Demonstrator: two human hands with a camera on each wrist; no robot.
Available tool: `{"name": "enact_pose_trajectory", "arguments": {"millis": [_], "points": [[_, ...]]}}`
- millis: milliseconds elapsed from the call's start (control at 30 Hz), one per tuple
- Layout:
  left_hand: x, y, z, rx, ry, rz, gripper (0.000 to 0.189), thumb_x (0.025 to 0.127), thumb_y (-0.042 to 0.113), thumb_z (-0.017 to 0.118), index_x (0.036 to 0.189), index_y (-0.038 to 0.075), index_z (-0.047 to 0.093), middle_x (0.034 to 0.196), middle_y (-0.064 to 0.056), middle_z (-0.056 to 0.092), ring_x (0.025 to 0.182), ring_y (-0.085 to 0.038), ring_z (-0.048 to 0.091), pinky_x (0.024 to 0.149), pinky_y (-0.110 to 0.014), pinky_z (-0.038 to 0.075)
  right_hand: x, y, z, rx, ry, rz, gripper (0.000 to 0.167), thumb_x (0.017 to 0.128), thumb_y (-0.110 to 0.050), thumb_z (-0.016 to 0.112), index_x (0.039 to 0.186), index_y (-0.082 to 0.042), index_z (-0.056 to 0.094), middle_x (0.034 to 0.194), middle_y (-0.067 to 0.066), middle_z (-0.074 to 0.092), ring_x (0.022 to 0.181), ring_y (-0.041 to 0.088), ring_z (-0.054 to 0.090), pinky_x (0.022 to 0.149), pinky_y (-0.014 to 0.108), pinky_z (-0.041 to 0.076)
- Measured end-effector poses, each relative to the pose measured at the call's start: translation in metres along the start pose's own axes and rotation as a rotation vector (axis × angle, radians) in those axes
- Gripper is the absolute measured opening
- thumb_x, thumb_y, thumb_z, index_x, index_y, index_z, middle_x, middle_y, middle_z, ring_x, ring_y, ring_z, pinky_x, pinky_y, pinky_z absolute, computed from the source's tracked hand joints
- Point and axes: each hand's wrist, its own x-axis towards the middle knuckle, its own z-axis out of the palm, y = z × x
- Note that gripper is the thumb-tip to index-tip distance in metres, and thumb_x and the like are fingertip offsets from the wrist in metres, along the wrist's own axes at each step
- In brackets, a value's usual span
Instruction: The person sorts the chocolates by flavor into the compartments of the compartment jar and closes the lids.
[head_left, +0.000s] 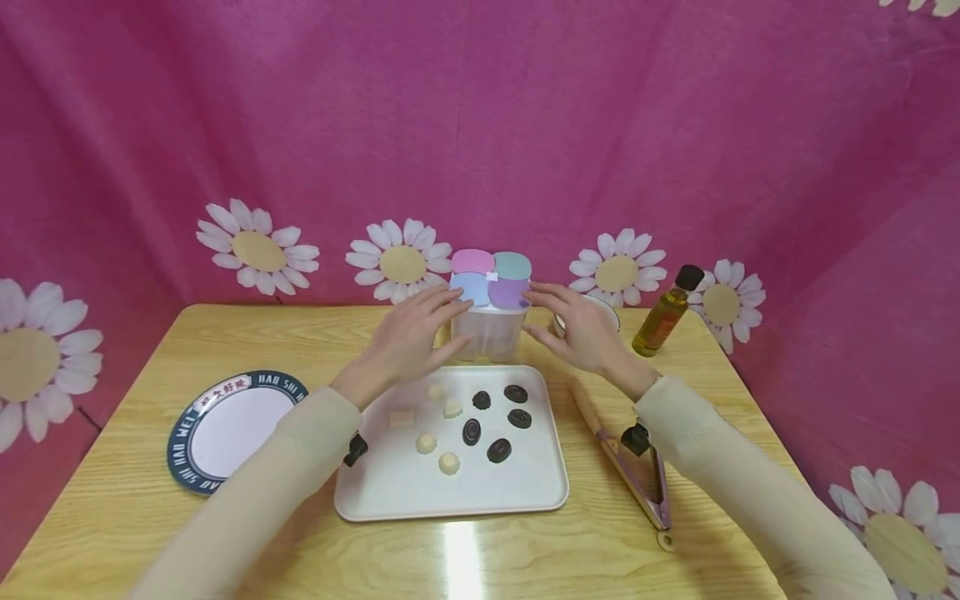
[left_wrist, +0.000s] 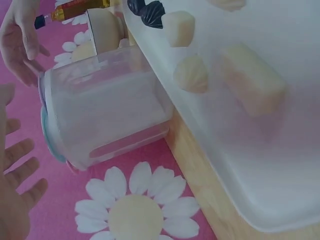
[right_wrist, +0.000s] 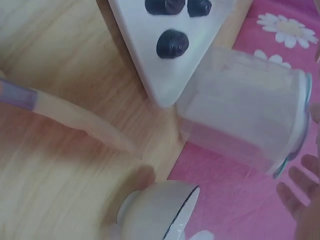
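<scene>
A clear plastic storage container (head_left: 486, 335) stands upright behind the tray, topped by several coloured flaps, among them a pink flap (head_left: 472, 261) and a purple flap (head_left: 509, 293). On its left my left hand (head_left: 408, 333) hovers with spread, relaxed fingers; the left wrist view shows a gap between them and the container. My right hand (head_left: 587, 330) is at the other side near the purple flap, fingers extended; whether they touch the lid I cannot tell. In front, a white tray (head_left: 517, 492) carries several dark chocolates (head_left: 472, 432) and several cream-coloured chocolates (head_left: 448, 463).
A blue-rimmed plate (head_left: 240, 433) lies at the left, partly under my left forearm. Tongs with wooden arms (head_left: 628, 475) lie right of the tray. A white bowl (right_wrist: 155, 212) and an oil bottle (head_left: 663, 321) stand at the back right. A pink flowered cloth (head_left: 480, 150) hangs behind the table.
</scene>
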Motion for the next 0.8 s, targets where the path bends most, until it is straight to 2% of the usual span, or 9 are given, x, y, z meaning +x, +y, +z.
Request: {"name": "enact_pose_trajectory", "arguments": {"millis": [67,133,267,433,533,800], "points": [[0.008,0.000,0.005,-0.007,-0.012,0.003,0.051,0.102,0.040,0.065,0.144,0.012,0.064,0.152,-0.014,0.061,0.147,-0.036,0.053,0.125,-0.051,0.040,0.003,0.005,0.003,0.005,-0.023,0.034,0.048,0.094,-0.029,0.079,0.136,-0.007,0.069,0.142,0.017,0.068,0.098,0.031,0.073,0.079,0.046,0.058],[0.016,0.000,0.008,-0.015,-0.016,0.013,0.049,0.103,0.040,0.065,0.143,0.012,0.065,0.149,-0.014,0.063,0.144,-0.034,0.054,0.125,-0.051,0.040,0.005,0.010,0.007,0.012,-0.045,0.063,0.048,0.095,-0.028,0.079,0.137,-0.008,0.069,0.144,0.016,0.067,0.115,0.035,0.071,0.089,0.049,0.059],[0.028,0.002,0.013,-0.018,0.003,0.024,0.044,0.104,0.039,0.065,0.137,0.011,0.068,0.143,-0.013,0.066,0.137,-0.032,0.058,0.119,-0.049,0.045,0.009,0.018,0.011,0.033,-0.073,0.101,0.046,0.097,-0.028,0.077,0.138,-0.008,0.068,0.146,0.016,0.066,0.130,0.039,0.065,0.102,0.053,0.056],[0.040,0.000,0.020,0.001,0.023,0.008,0.036,0.103,0.036,0.067,0.127,0.011,0.074,0.132,-0.010,0.070,0.126,-0.029,0.061,0.109,-0.044,0.052,0.013,0.020,0.011,0.014,-0.117,0.116,0.047,0.101,-0.031,0.071,0.142,-0.010,0.066,0.149,0.016,0.063,0.133,0.038,0.063,0.106,0.054,0.055],[0.042,-0.002,0.024,0.019,0.025,0.005,0.031,0.103,0.033,0.067,0.124,0.012,0.075,0.128,-0.010,0.071,0.124,-0.028,0.062,0.110,-0.043,0.051,0.013,0.019,0.012,0.006,-0.127,0.120,0.047,0.101,-0.032,0.070,0.143,-0.011,0.065,0.149,0.015,0.063,0.133,0.038,0.063,0.105,0.053,0.055],[0.043,-0.012,0.024,0.030,0.075,0.010,0.018,0.101,0.023,0.071,0.112,0.010,0.077,0.118,-0.009,0.073,0.118,-0.030,0.065,0.106,-0.044,0.053,0.017,0.014,0.019,-0.008,-0.077,0.085,0.045,0.099,-0.034,0.073,0.139,-0.014,0.069,0.141,0.014,0.067,0.126,0.035,0.066,0.098,0.050,0.058]]}}
